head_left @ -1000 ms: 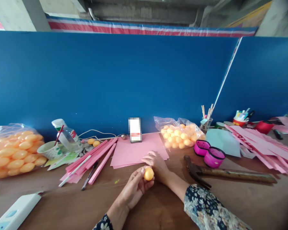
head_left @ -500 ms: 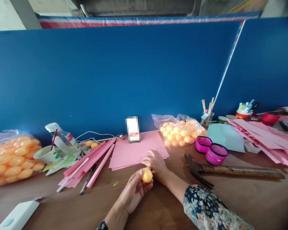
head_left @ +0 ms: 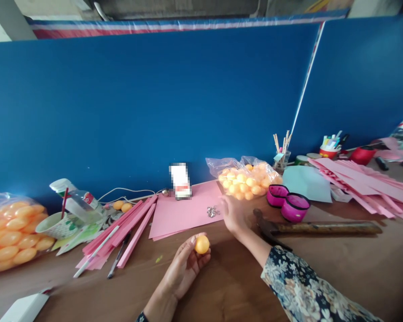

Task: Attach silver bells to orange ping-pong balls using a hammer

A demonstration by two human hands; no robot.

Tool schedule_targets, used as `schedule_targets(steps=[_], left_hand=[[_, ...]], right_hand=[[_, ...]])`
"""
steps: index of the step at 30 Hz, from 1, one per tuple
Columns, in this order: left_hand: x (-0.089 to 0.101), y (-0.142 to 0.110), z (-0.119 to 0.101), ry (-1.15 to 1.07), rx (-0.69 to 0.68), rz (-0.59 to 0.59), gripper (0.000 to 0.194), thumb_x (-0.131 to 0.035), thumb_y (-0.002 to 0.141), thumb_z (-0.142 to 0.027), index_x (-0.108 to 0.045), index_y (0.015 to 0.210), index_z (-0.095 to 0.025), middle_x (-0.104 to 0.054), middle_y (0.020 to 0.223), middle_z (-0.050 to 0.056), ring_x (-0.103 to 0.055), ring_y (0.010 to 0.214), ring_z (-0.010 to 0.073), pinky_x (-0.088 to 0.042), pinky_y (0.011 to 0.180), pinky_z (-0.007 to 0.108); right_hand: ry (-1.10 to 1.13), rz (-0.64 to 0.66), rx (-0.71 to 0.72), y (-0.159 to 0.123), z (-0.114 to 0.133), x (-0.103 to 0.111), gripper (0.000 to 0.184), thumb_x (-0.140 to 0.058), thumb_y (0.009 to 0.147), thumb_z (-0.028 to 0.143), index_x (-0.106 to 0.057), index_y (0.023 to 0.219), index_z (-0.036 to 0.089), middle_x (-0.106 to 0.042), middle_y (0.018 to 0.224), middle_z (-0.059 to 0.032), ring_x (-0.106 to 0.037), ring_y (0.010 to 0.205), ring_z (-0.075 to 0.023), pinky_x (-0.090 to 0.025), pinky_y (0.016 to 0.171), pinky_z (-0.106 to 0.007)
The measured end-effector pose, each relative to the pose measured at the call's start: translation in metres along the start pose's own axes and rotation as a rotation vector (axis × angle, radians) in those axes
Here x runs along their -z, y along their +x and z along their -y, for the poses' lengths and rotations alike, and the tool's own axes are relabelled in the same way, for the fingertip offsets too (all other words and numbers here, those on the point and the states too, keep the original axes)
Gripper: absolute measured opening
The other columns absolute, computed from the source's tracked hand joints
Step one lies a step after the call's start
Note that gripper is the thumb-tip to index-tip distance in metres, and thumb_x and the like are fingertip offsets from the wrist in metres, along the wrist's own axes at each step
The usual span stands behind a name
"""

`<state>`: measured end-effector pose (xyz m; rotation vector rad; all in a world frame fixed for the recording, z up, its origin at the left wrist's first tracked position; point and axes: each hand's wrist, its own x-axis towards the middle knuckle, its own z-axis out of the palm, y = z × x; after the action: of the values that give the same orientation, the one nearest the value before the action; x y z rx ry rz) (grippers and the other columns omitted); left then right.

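An orange ping-pong ball point(head_left: 202, 244) is held between the thumb and fingers of my left hand point(head_left: 187, 267), just above the brown table near its front. My right hand point(head_left: 234, 215) is at the right edge of the pink paper sheets point(head_left: 184, 210), its slightly blurred fingers stretched out and nothing visible in them. Beside those fingers, on the paper, lies a small pile of shiny metal pieces point(head_left: 212, 211), too small to name. Behind my right hand sits a clear bag of orange balls point(head_left: 243, 182). A hammer point(head_left: 319, 228) lies to the right of my forearm.
At left are a large bag of balls point(head_left: 15, 232), a paper cup point(head_left: 57, 225), a plastic bottle point(head_left: 83, 203), pink strips point(head_left: 137, 232) and a pen point(head_left: 118, 257). A phone point(head_left: 180, 181) leans at the back. Two magenta bands point(head_left: 295, 207) and stacked pink strips point(head_left: 366, 183) lie right.
My right hand has moved off the pink paper to the right, uncovering the small metal pieces. My left hand still holds the ball. The view has shifted slightly to the right.
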<state>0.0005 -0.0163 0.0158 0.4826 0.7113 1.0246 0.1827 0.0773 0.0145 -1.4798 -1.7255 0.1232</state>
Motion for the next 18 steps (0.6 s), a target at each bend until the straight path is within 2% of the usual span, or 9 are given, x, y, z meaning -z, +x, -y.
schedule_targets(steps=[3, 6, 13, 18], left_hand=[[0.002, 0.001, 0.001, -0.005, -0.002, -0.008, 0.031, -0.057, 0.080, -0.028, -0.059, 0.107, -0.014, -0.064, 0.088, 0.008, -0.061, 0.076, 0.0137, -0.050, 0.072, 0.025], [0.003, 0.002, 0.002, -0.005, 0.001, -0.017, 0.032, -0.057, 0.080, -0.027, -0.059, 0.108, -0.013, -0.064, 0.088, 0.008, -0.061, 0.077, 0.0139, -0.050, 0.072, 0.026], [0.002, 0.002, 0.001, -0.015, 0.002, 0.000, 0.038, -0.057, 0.080, -0.029, -0.054, 0.115, -0.014, -0.064, 0.088, 0.008, -0.062, 0.074, 0.0135, -0.051, 0.071, 0.026], [0.006, 0.004, 0.003, -0.004, -0.005, 0.012, 0.039, -0.055, 0.081, -0.029, -0.053, 0.117, -0.013, -0.065, 0.091, 0.010, -0.063, 0.078, 0.0164, -0.052, 0.073, 0.028]], right_hand=[[-0.178, 0.159, -0.031, 0.002, -0.008, 0.002, 0.024, -0.038, 0.085, 0.016, -0.058, 0.097, 0.016, -0.061, 0.095, -0.0098, -0.053, 0.088, -0.0208, -0.039, 0.078, -0.029], [-0.235, 0.255, -0.016, -0.002, -0.010, 0.000, 0.020, -0.042, 0.083, 0.016, -0.060, 0.091, 0.018, -0.062, 0.091, -0.0087, -0.053, 0.087, -0.0201, -0.038, 0.078, -0.028], [-0.247, 0.271, -0.010, -0.010, -0.006, -0.006, 0.025, -0.037, 0.087, 0.018, -0.058, 0.099, 0.017, -0.060, 0.098, -0.0099, -0.049, 0.091, -0.0198, -0.035, 0.081, -0.028], [-0.265, 0.253, 0.065, -0.008, -0.002, -0.008, 0.031, -0.036, 0.086, 0.014, -0.052, 0.111, 0.021, -0.058, 0.106, -0.0070, -0.047, 0.096, -0.0200, -0.034, 0.081, -0.029]])
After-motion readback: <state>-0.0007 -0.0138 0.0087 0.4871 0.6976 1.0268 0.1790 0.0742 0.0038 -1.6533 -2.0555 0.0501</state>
